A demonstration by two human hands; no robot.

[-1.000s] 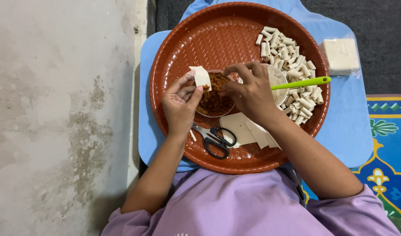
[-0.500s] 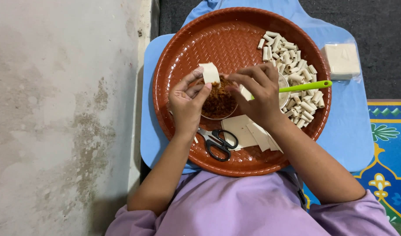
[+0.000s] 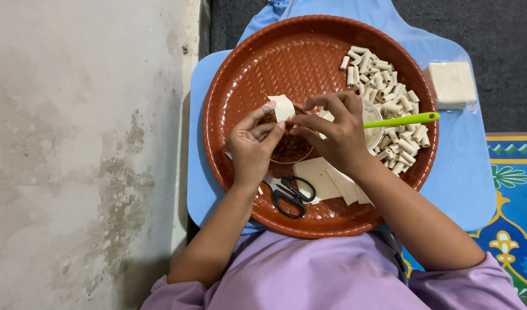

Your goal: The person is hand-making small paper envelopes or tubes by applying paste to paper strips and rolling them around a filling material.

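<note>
Both hands meet over the middle of the round brown woven tray, above a small clear bowl of reddish-brown filling. Left hand is pinched narrow, thumb and fingers closed on the lower edge of a small pale wrapper square. Right hand is also narrow, fingertips closed on the same wrapper from the right, touching the left fingertips. Wrapper sits just above the filling bowl, tilted up, corner pointing away from the body.

Change: one second ago the right hand was down at the bowl and the wrapper was held open by the left hand alone; half a second ago the right hand was bringing filling onto it. Now the right hand is up on the wrapper itself, both hands pinching. Judgement: filling looks loaded and the work has moved on to folding or rolling the piece; cannot see the filling inside the wrapper.

Green-handled spoon rests across a second clear bowl mostly hidden behind the right hand, handle pointing right, untouched. Pile of finished small rolls lies on the tray's far-right part, apart from the hands. Stack of flat cut wrappers lies on the tray just under the right wrist. Black scissors lie beside it, near the left wrist. Bagged block of wrappers sits off the tray on the blue board.
</note>
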